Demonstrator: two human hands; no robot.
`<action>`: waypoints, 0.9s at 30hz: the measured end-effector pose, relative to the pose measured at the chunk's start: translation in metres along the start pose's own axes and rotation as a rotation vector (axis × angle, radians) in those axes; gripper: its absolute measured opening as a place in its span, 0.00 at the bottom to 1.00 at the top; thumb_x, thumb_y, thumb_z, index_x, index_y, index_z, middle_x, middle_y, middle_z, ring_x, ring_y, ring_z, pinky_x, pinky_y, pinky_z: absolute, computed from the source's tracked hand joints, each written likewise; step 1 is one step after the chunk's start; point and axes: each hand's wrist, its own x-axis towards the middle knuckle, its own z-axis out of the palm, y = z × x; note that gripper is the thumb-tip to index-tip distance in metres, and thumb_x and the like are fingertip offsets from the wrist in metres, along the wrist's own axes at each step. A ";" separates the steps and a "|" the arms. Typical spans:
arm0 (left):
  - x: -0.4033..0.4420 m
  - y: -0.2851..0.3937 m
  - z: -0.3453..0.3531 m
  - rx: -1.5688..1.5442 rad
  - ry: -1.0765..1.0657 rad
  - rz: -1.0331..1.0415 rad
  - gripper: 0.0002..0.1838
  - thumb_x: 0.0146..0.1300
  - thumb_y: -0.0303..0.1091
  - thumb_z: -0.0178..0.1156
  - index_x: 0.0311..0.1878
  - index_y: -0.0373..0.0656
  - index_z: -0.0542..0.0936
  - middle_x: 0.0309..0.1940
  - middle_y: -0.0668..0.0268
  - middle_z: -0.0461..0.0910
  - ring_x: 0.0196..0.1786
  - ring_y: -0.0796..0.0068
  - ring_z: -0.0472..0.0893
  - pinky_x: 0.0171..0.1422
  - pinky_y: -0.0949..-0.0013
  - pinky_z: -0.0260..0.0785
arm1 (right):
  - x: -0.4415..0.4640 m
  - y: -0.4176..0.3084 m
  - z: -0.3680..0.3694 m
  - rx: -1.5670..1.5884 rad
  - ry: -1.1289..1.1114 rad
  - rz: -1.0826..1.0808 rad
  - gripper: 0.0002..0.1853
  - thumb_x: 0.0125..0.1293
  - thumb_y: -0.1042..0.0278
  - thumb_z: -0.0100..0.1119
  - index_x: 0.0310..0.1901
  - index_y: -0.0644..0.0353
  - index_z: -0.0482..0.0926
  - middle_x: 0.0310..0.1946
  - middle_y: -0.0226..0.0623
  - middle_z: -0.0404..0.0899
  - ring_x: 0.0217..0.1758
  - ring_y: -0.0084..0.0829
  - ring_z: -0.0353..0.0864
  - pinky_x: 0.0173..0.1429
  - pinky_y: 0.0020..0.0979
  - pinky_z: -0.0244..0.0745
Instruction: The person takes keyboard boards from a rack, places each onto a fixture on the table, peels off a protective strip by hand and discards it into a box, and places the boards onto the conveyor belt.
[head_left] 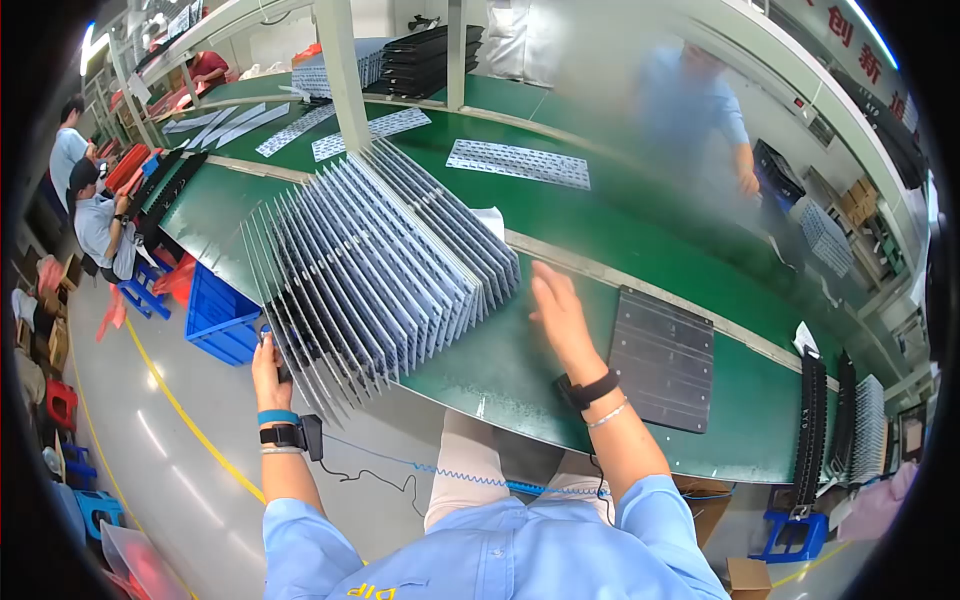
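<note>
A large row of thin panels point(370, 270), patterned like circuit boards, stands on edge on the green bench and fans out to the left. My left hand point(268, 375) is at the lower left end of the row, fingers curled round a small dark thing partly hidden by the outermost panels. My right hand point(560, 312) is held over the bench to the right of the row, apart from it. Its fingers are stretched out and hold nothing. Just right of this hand lies a flat dark plate point(662, 360).
Patterned sheets point(518, 164) lie on the green conveyor point(640, 225) behind the bench. A blue crate point(220, 315) stands below left, and a post point(342, 75) rises behind the panels. A co-worker point(700, 110) stands across the line; others sit at left. A coiled blue cord point(470, 475) hangs before me.
</note>
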 end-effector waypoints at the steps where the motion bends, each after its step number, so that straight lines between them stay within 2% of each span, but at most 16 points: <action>1: -0.011 0.011 0.011 -0.009 0.000 -0.016 0.08 0.66 0.41 0.55 0.42 0.50 0.78 0.19 0.83 0.64 0.25 0.90 0.65 0.38 0.76 0.64 | 0.004 0.003 0.007 -0.180 0.035 -0.201 0.21 0.68 0.61 0.50 0.60 0.56 0.69 0.58 0.44 0.66 0.57 0.40 0.70 0.60 0.37 0.66; 2: -0.028 0.025 0.017 -0.116 0.058 -0.107 0.13 0.67 0.44 0.52 0.48 0.48 0.75 0.26 0.76 0.73 0.30 0.85 0.71 0.40 0.73 0.66 | 0.008 0.005 0.013 -0.361 0.073 -0.402 0.19 0.67 0.66 0.50 0.58 0.59 0.70 0.56 0.46 0.68 0.55 0.40 0.71 0.57 0.35 0.67; 3: -0.045 0.016 0.038 -0.145 0.053 -0.102 0.13 0.67 0.44 0.52 0.48 0.48 0.75 0.26 0.76 0.73 0.30 0.85 0.71 0.40 0.73 0.66 | 0.020 0.002 -0.001 -0.380 0.071 -0.424 0.19 0.67 0.66 0.50 0.58 0.59 0.70 0.56 0.46 0.68 0.55 0.40 0.71 0.57 0.35 0.67; 5: -0.073 0.032 0.023 -0.049 0.166 -0.025 0.19 0.66 0.48 0.52 0.54 0.47 0.71 0.37 0.69 0.77 0.37 0.76 0.75 0.42 0.69 0.68 | 0.026 0.004 0.012 -0.666 0.158 -0.637 0.16 0.64 0.69 0.52 0.54 0.58 0.73 0.48 0.40 0.73 0.50 0.40 0.72 0.54 0.35 0.69; 7: -0.098 0.014 -0.014 0.064 0.245 0.014 0.23 0.65 0.50 0.52 0.58 0.48 0.68 0.46 0.63 0.77 0.42 0.69 0.75 0.42 0.65 0.69 | 0.027 -0.001 0.015 -0.700 0.153 -0.620 0.15 0.63 0.70 0.52 0.53 0.57 0.74 0.47 0.39 0.74 0.50 0.41 0.72 0.53 0.35 0.69; 9: -0.130 0.001 -0.041 0.122 0.324 -0.004 0.22 0.64 0.49 0.54 0.55 0.47 0.70 0.42 0.64 0.77 0.42 0.70 0.77 0.40 0.68 0.71 | 0.030 -0.006 0.019 -0.754 0.152 -0.599 0.15 0.62 0.72 0.52 0.51 0.57 0.74 0.45 0.39 0.75 0.49 0.43 0.73 0.52 0.37 0.70; 11: -0.164 -0.019 -0.055 0.144 0.380 -0.077 0.18 0.65 0.45 0.53 0.54 0.48 0.70 0.41 0.64 0.77 0.37 0.71 0.77 0.35 0.67 0.70 | 0.036 -0.005 0.017 -0.703 0.092 -0.612 0.15 0.62 0.72 0.52 0.51 0.57 0.74 0.44 0.39 0.76 0.48 0.43 0.74 0.51 0.38 0.71; 13: -0.199 -0.031 -0.051 0.151 0.347 -0.083 0.13 0.65 0.39 0.52 0.50 0.47 0.71 0.38 0.64 0.78 0.30 0.73 0.77 0.30 0.71 0.70 | 0.034 -0.009 0.018 -0.678 0.103 -0.617 0.14 0.63 0.71 0.52 0.50 0.59 0.75 0.41 0.41 0.76 0.46 0.43 0.76 0.49 0.38 0.72; 14: -0.211 -0.031 -0.044 0.149 0.347 -0.082 0.13 0.65 0.39 0.52 0.50 0.47 0.71 0.38 0.64 0.78 0.30 0.73 0.77 0.30 0.71 0.70 | 0.035 -0.011 0.019 -0.662 0.145 -0.632 0.13 0.63 0.71 0.52 0.49 0.60 0.75 0.40 0.41 0.77 0.45 0.44 0.76 0.48 0.37 0.72; 17: -0.245 -0.032 -0.017 0.183 0.218 -0.139 0.10 0.66 0.35 0.50 0.48 0.45 0.71 0.35 0.63 0.78 0.27 0.75 0.77 0.27 0.74 0.70 | 0.033 -0.020 0.021 -0.628 0.222 -0.676 0.12 0.63 0.72 0.52 0.48 0.63 0.75 0.38 0.43 0.77 0.42 0.44 0.77 0.47 0.37 0.72; 19: -0.261 -0.026 0.005 0.279 0.047 -0.146 0.09 0.67 0.33 0.49 0.47 0.42 0.72 0.33 0.61 0.78 0.28 0.74 0.78 0.27 0.74 0.70 | 0.031 -0.022 0.025 -0.606 0.255 -0.705 0.12 0.63 0.72 0.52 0.47 0.64 0.75 0.37 0.43 0.77 0.42 0.44 0.77 0.46 0.37 0.72; 21: -0.269 -0.022 0.024 0.279 -0.022 -0.134 0.09 0.67 0.32 0.47 0.46 0.39 0.72 0.33 0.60 0.79 0.30 0.74 0.79 0.30 0.75 0.71 | 0.034 -0.019 0.031 -0.581 0.325 -0.774 0.11 0.63 0.72 0.52 0.47 0.64 0.75 0.38 0.43 0.76 0.41 0.44 0.77 0.46 0.37 0.72; 23: -0.272 -0.021 0.042 0.385 -0.195 -0.086 0.09 0.68 0.31 0.48 0.46 0.38 0.73 0.33 0.59 0.79 0.29 0.74 0.79 0.32 0.74 0.72 | 0.040 -0.022 0.039 -0.582 0.347 -0.769 0.11 0.63 0.72 0.52 0.46 0.64 0.75 0.38 0.43 0.76 0.41 0.45 0.77 0.46 0.37 0.72; 27: -0.277 -0.023 0.072 0.435 -0.362 -0.050 0.09 0.68 0.27 0.46 0.45 0.36 0.74 0.35 0.60 0.80 0.32 0.75 0.80 0.36 0.75 0.72 | 0.046 -0.026 0.044 -0.587 0.394 -0.776 0.10 0.64 0.72 0.51 0.44 0.65 0.75 0.37 0.44 0.75 0.40 0.46 0.76 0.45 0.38 0.72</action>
